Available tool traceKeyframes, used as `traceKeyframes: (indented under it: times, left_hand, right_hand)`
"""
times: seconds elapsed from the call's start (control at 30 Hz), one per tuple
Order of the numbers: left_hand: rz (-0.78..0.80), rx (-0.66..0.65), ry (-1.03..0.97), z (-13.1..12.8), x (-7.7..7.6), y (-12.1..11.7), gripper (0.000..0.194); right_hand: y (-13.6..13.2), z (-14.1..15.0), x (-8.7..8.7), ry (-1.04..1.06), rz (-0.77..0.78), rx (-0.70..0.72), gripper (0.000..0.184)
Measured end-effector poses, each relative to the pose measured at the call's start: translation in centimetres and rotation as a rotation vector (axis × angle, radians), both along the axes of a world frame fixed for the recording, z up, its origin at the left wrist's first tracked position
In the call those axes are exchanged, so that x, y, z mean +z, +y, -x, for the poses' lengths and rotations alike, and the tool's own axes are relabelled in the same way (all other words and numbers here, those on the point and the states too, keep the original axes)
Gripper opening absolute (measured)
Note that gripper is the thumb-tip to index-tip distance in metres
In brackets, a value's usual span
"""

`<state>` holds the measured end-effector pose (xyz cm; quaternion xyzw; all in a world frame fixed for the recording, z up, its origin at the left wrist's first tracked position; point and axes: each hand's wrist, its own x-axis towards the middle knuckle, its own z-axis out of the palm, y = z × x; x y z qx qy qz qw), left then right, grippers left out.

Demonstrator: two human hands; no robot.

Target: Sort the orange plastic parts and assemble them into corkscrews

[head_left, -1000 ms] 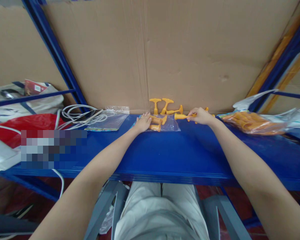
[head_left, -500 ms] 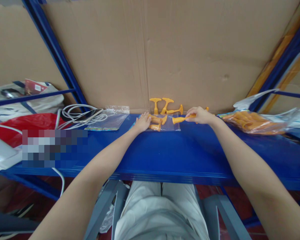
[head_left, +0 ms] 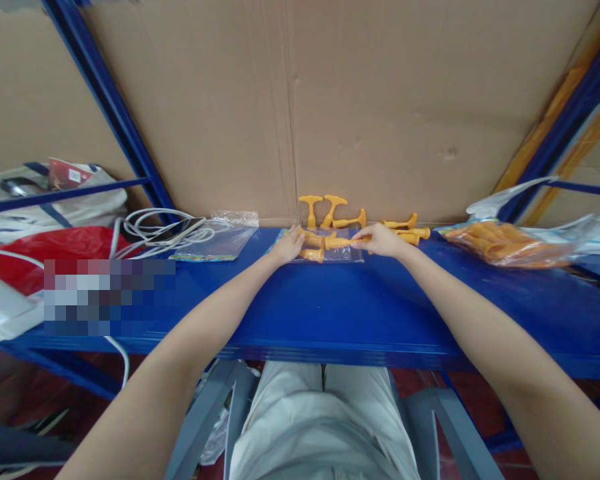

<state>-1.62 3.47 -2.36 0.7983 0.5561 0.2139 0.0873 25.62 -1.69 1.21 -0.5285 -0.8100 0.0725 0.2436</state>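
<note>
My left hand (head_left: 288, 247) is closed on the left end of a clear plastic bag (head_left: 344, 255); part of the grip is hidden. Yellow T-shaped plastic pieces (head_left: 312, 254) lie at the bag beside those fingers. Between thumb and fingers, my right hand (head_left: 380, 240) pinches the thin end of another yellow T-shaped plastic piece (head_left: 336, 244), its wide end pointing left over the bag. Whether the pieces are inside the bag or on top of it, I cannot tell. Behind, more yellow pieces (head_left: 333, 208) stand or lean against the cardboard, and others (head_left: 414, 235) lie right of my right hand.
A bag full of yellow parts (head_left: 505, 245) lies on the right of the blue shelf (head_left: 330, 303). To the left are another clear bag (head_left: 225, 240), a coiled white cable (head_left: 165, 230) and a red bag (head_left: 80, 243). A cardboard wall (head_left: 300, 107) closes the back.
My right hand has moved left with the yellow T-shaped piece, bringing it over the clear bag and uncovering pieces on the right. My left hand stays at the bag's left end, its fingers shifting slightly.
</note>
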Motion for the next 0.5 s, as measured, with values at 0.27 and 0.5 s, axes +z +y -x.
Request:
traceKeyframes:
  times: [0.27,0.5]
  left_hand:
    - [0.020,-0.015,-0.062,-0.7,0.1,-0.3,0.060]
    - [0.058,0.044,-0.223,-1.0,0.8,-1.0,0.057]
  right_hand:
    - [-0.2,1.3,-0.7,0.097,-0.039,0.001,0.018]
    - [0.3,1.2,-1.2,0.191,0.037,0.035,0.016]
